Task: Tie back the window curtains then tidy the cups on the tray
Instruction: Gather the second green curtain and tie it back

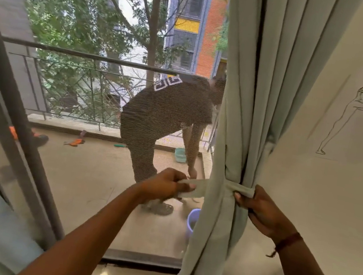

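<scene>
Busy with the first step: tying back the curtain (pixel 239 99), gathered into one bundle at the right side of the window, just beside the wall (pixel 328 216). Wrapped around the narrow waist of the bundle, a tie-back band (pixel 230 187) of the same pale green cloth. Gripping the free end of the band with the left hand (pixel 164 185), fingers curled round it on the window side; pinching the other end with the right hand (pixel 263 211) at the wall-side edge of the bundle. Next, most likely: to draw both ends tight and cross or knot them, without letting any fold slip out. Little room on the right, with the wall close behind the cloth; more open room on the left, in front of the window screen (pixel 99 184). Second step not yet begun, and nothing of it in view.
</scene>
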